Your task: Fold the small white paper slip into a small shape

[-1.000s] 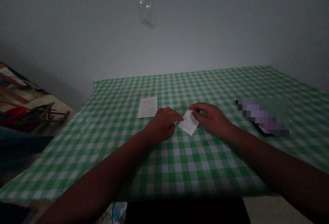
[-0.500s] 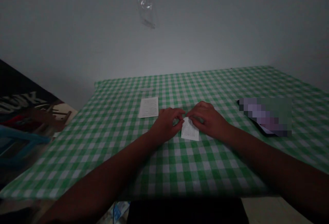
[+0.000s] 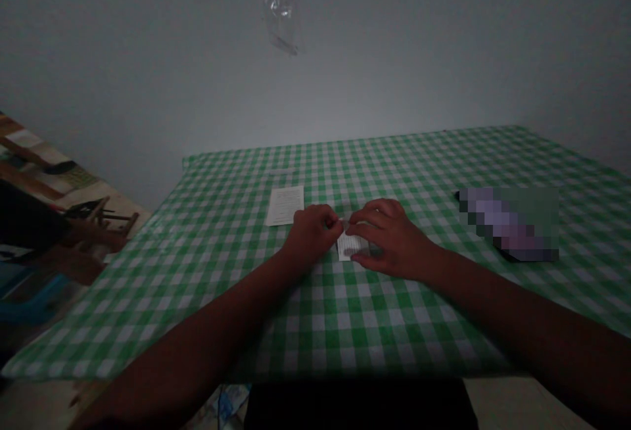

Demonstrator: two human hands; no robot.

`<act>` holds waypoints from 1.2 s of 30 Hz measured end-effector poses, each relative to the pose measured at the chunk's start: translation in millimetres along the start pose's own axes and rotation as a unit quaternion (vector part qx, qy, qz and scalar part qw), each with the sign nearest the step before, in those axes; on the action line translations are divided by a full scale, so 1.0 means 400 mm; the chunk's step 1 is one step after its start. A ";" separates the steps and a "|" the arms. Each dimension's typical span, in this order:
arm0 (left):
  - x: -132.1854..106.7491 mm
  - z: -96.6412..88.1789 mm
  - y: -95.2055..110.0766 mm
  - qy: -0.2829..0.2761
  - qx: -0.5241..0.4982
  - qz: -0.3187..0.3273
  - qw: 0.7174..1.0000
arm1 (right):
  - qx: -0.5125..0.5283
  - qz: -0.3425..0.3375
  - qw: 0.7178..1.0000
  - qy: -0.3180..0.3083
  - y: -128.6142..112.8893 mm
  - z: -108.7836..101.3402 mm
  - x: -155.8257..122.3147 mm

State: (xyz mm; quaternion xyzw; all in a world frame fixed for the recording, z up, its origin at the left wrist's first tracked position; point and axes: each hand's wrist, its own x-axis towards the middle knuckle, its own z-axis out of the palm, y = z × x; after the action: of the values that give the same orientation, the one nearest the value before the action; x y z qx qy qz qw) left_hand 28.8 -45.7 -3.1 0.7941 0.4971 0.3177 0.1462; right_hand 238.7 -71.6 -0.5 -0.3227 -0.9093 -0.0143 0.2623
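A small white printed slip of paper (image 3: 347, 246) lies on the green-and-white checked tablecloth (image 3: 345, 311), mostly covered by my hands. My left hand (image 3: 311, 236) is curled and pinches the slip's left edge. My right hand (image 3: 389, 239) rests over the slip from the right, its fingers bent and pressing the paper down on the table. A second white printed slip (image 3: 285, 205) lies flat just beyond my left hand, untouched.
A blurred-out dark flat object (image 3: 507, 223) lies on the cloth to the right. A pale wall rises behind the table. On the floor at the left are a wooden frame (image 3: 98, 216) and something blue (image 3: 29, 298).
The slip has turned and moved slightly left, from angled to square with the table. My right hand has come down over it and both hands have closed in on it.
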 end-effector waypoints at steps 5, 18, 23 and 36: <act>0.009 -0.003 -0.001 -0.034 -0.039 -0.081 0.995 | -0.013 0.021 0.998 -0.050 -0.015 0.015 -0.002; 0.008 -0.001 -0.008 -0.069 0.034 -0.060 0.995 | -0.035 0.051 0.997 -0.055 -0.010 0.031 0.002; 0.008 -0.004 -0.020 -0.072 0.030 -0.018 0.997 | -0.030 0.028 0.998 -0.048 -0.001 0.028 0.002; -0.001 -0.007 -0.008 -0.065 -0.074 0.091 0.991 | 0.005 0.026 0.999 0.032 0.015 0.019 0.006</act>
State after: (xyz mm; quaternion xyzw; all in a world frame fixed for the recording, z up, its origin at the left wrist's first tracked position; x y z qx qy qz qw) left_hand 24.8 -45.0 -3.0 0.8421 0.3874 0.3130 0.2070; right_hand 237.2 -63.9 -6.8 -0.3445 -0.8919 -0.0131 0.2928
